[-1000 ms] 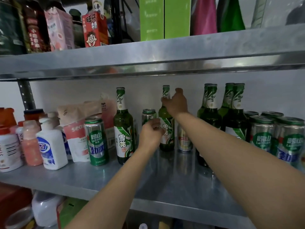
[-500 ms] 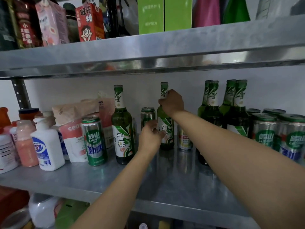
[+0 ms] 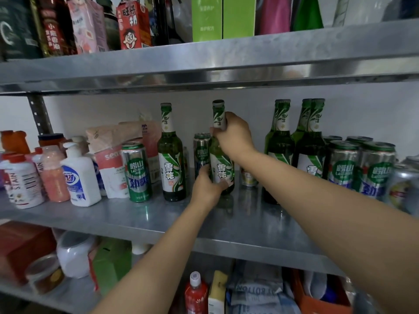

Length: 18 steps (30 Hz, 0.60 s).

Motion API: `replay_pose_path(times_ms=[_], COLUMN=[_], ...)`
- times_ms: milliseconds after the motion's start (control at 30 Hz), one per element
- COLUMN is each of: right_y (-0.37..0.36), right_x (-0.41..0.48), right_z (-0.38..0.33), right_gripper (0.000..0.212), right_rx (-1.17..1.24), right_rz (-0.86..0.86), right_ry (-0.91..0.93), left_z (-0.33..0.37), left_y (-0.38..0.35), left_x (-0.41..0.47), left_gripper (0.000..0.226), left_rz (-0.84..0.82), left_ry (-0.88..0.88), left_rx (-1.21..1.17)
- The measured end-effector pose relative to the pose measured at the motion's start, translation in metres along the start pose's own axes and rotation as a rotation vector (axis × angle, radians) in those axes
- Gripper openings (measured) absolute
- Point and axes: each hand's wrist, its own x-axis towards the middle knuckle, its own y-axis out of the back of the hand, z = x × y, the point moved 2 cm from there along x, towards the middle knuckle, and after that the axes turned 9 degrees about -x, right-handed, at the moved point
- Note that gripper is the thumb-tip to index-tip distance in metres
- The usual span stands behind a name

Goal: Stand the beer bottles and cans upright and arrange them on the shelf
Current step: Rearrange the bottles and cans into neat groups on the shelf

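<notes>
A green beer bottle stands upright in the middle of the metal shelf. My right hand grips its neck and my left hand holds its lower body. Just behind it stands a green can. Another upright bottle and a green can stand to the left. At the right are several upright bottles and a cluster of cans. A small can sits behind my right forearm.
White and pink plastic bottles and paper packets crowd the shelf's left end. The upper shelf hangs low over the bottle tops. Bare shelf surface lies in front of the held bottle. Boxes and jars fill the lower shelf.
My right hand has slid from the bottle's top down onto its neck. My left hand has closed round the bottle's lower body. The bottle has come slightly toward me.
</notes>
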Motion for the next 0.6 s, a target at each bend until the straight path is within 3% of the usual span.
replay_pose_path(times_ms=[267,600], right_y=[0.057,0.131], right_x=[-0.044,-0.055], right_z=[-0.029,-0.012], right_gripper=[0.019,0.024], right_rx=[-0.013,-0.043], right_rz=[0.001,-0.012], right_ry=[0.095,0.005], left_z=[0.013,0.047], left_y=[-0.010,-0.053], left_x=[-0.045,-0.082], left_gripper=[0.063,0.064], left_rz=[-0.002,-0.059], left_ry=[-0.084,-0.145], left_rx=[-0.064,0.090])
